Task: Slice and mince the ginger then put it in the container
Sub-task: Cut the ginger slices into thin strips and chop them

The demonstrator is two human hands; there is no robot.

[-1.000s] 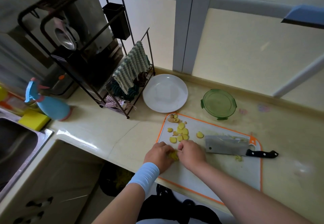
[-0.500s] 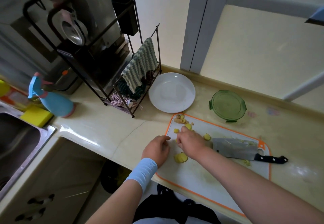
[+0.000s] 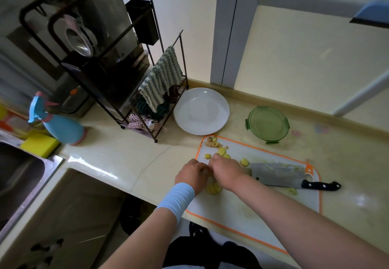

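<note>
At the far left is a metal sink (image 3: pixel 14 176), with a yellow sponge (image 3: pixel 39 145) on its rim and a blue spray bottle (image 3: pixel 63 126) just behind the sponge. Next comes a black wire rack (image 3: pixel 101 43) with a striped cloth (image 3: pixel 163 79) hanging over its side rail. A white plate (image 3: pixel 201 110) lies on the counter (image 3: pixel 117 159) beside the rack. Below the plate, the left hand (image 3: pixel 191 175), which has a light blue band (image 3: pixel 176 199) on its wrist, meets the right hand (image 3: pixel 226 171) over the near left part of the cutting board (image 3: pixel 263 216). The fingers of both hands are curled downward and their tips are hidden or blurred, so I cannot tell whether either hand has hold of anything. A small pile of ginger slices (image 3: pixel 213 189) lies on the board under and between the hands. More loose slices (image 3: pixel 222 151) lie just beyond the right hand, and brown ginger scraps (image 3: pixel 211 141) sit at the board's far left corner. To the right, a cleaver (image 3: pixel 277 174) lies flat on the board, its black handle (image 3: pixel 320 185) sticking out over the right edge. The green container (image 3: pixel 267 124) stands on the counter behind the board, apart from the ginger.
</note>
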